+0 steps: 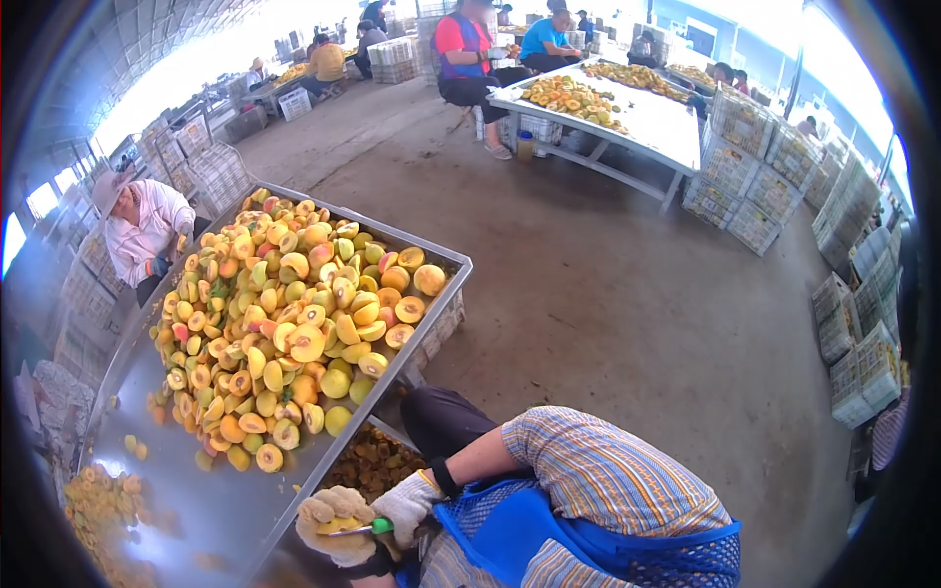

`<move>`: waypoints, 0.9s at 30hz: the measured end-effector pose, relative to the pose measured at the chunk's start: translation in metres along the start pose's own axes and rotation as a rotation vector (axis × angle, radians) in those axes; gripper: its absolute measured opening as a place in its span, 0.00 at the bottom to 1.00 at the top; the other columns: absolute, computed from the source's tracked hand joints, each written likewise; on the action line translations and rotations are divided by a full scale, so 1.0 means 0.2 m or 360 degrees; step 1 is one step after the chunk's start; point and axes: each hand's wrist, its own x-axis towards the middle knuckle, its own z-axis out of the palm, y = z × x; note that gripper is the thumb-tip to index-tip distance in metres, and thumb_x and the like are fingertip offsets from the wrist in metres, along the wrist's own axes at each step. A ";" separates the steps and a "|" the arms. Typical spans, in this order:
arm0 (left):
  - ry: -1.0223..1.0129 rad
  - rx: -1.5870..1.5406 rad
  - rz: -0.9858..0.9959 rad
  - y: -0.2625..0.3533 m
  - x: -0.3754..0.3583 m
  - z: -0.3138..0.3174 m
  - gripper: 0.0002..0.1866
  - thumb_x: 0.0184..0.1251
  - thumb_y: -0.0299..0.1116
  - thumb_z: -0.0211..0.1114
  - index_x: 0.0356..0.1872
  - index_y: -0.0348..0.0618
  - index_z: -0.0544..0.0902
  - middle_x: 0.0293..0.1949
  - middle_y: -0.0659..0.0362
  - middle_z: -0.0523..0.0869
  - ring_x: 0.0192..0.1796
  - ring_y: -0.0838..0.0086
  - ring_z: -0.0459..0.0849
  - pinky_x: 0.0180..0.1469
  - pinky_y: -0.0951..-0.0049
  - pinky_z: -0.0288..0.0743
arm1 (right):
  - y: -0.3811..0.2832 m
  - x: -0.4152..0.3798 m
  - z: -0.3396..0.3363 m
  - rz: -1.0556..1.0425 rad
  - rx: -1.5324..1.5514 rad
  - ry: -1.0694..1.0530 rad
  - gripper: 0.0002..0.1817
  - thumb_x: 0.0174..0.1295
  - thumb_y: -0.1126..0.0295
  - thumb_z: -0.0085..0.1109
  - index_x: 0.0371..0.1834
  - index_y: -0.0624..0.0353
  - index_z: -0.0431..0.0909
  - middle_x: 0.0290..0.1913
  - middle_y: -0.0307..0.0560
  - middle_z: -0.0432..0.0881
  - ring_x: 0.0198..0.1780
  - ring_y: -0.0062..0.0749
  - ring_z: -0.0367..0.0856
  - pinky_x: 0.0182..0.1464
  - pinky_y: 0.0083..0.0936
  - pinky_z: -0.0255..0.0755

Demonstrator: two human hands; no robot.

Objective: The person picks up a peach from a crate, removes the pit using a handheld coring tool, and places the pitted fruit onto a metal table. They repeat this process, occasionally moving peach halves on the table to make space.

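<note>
My left hand (321, 545), in a thick tan glove, is closed around a yellow peach piece (339, 525). In a white knit glove, my right hand (404, 504) grips a green-handled knife (380, 526), whose thin metal blade lies against the peach piece. Both hands are close together just beside the near edge of a metal-rimmed table (396, 365). On that table is a large heap of halved peaches (284, 323), many with the cut face or stone showing. Below the edge, dark brownish scraps (371, 461) lie beside my knee.
Across the table sits a co-worker in a light shirt (147, 230). Another fruit-covered table (676, 127) stands farther back with people seated at it. Stacked white crates (750, 171) line the right, and more crates (216, 176) stand at the left.
</note>
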 end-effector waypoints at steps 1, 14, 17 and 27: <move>-0.0157 -0.0066 0.0013 0.00 0.01 0.01 0.21 0.75 0.52 0.53 0.27 0.47 0.76 0.23 0.54 0.79 0.22 0.61 0.77 0.19 0.65 0.74 | 0.02 0.01 0.00 0.0008 0.0079 -0.0075 0.09 0.48 0.72 0.70 0.33 0.61 0.86 0.28 0.41 0.85 0.28 0.26 0.81 0.29 0.26 0.73; 0.1478 0.2920 0.0030 0.69 -0.52 -0.50 0.15 0.66 0.43 0.67 0.42 0.40 0.84 0.38 0.50 0.87 0.38 0.59 0.85 0.42 0.61 0.80 | -0.13 -0.11 -0.25 0.0583 -0.1705 0.0463 0.20 0.61 0.49 0.58 0.47 0.49 0.84 0.35 0.54 0.87 0.38 0.53 0.86 0.42 0.47 0.78; 0.1595 0.3691 0.0398 0.73 -0.43 -0.43 0.16 0.59 0.37 0.72 0.46 0.40 0.84 0.44 0.46 0.86 0.49 0.49 0.84 0.53 0.55 0.78 | -0.13 -0.11 -0.28 0.0543 -0.1563 0.0442 0.18 0.64 0.52 0.54 0.43 0.52 0.84 0.38 0.56 0.87 0.41 0.54 0.86 0.46 0.48 0.78; 0.0451 0.3638 -0.0552 0.32 0.66 -0.53 0.27 0.58 0.47 0.69 0.58 0.47 0.79 0.49 0.50 0.84 0.52 0.54 0.83 0.53 0.56 0.79 | -0.11 -0.09 -0.20 0.0605 -0.1616 0.0487 0.21 0.65 0.50 0.56 0.49 0.54 0.82 0.33 0.57 0.86 0.36 0.55 0.86 0.41 0.48 0.80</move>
